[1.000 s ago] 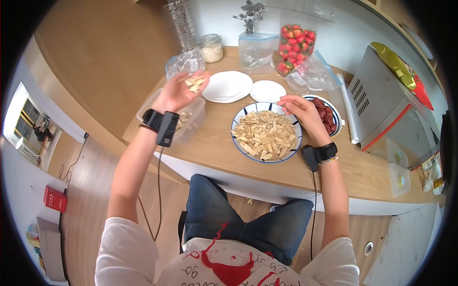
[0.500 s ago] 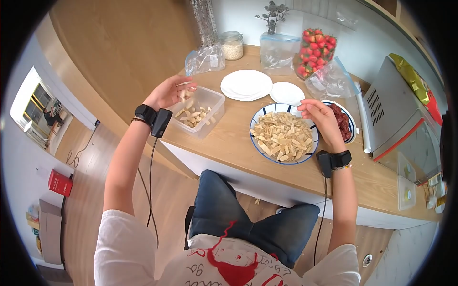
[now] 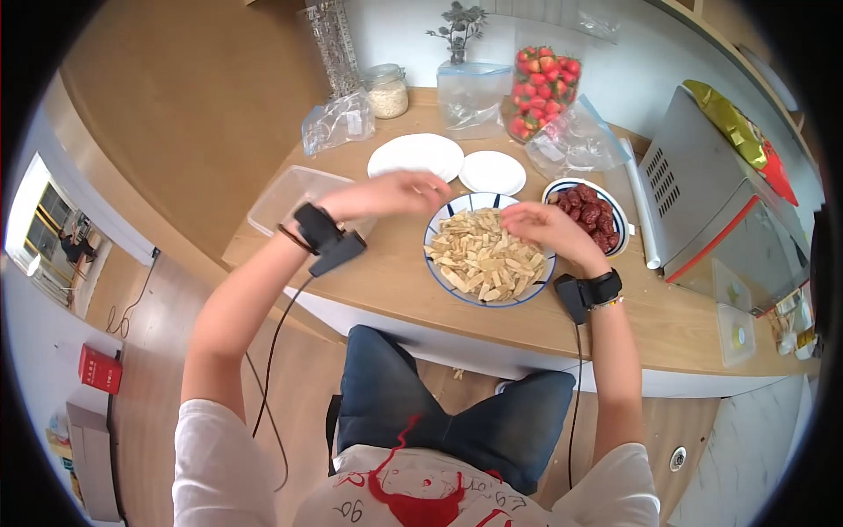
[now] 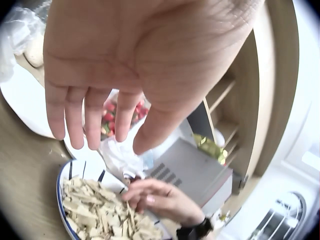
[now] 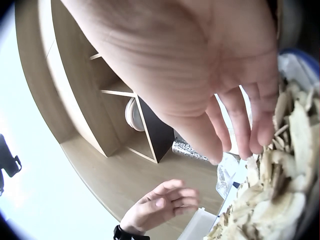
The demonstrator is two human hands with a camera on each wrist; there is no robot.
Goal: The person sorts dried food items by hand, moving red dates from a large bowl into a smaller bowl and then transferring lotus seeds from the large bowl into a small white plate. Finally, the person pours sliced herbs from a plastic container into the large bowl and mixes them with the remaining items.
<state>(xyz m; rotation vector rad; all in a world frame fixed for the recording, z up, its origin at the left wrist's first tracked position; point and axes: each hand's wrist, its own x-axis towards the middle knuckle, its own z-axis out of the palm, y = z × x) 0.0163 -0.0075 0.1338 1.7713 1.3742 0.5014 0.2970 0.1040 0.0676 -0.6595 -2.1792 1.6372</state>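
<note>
A white bowl with blue stripes (image 3: 457,208) is heaped with pale dried slices (image 3: 486,259). My left hand (image 3: 386,195), slightly blurred, is in the air left of the bowl's rim. In the left wrist view its palm shows bare, the fingers (image 4: 93,117) fairly straight and spread, holding nothing. My right hand (image 3: 558,233) reaches over the bowl's right side. Its loosely bent fingers (image 5: 240,122) come right at the slices in the right wrist view, with nothing gripped. A clear plastic box (image 3: 281,195) stands at the left, partly hidden by my left forearm.
Behind are white plates (image 3: 413,156), a smaller white plate (image 3: 492,171), a jar (image 3: 387,92), plastic bags and a bag of strawberries (image 3: 544,83). A plate of dark red dates (image 3: 587,211) sits to the right, near a grey appliance (image 3: 702,167).
My left hand carried pale slices, let them fall over the plastic box, then moved right toward the bowl. My right hand shifted inward from the rim over the slices. The head view swung.
</note>
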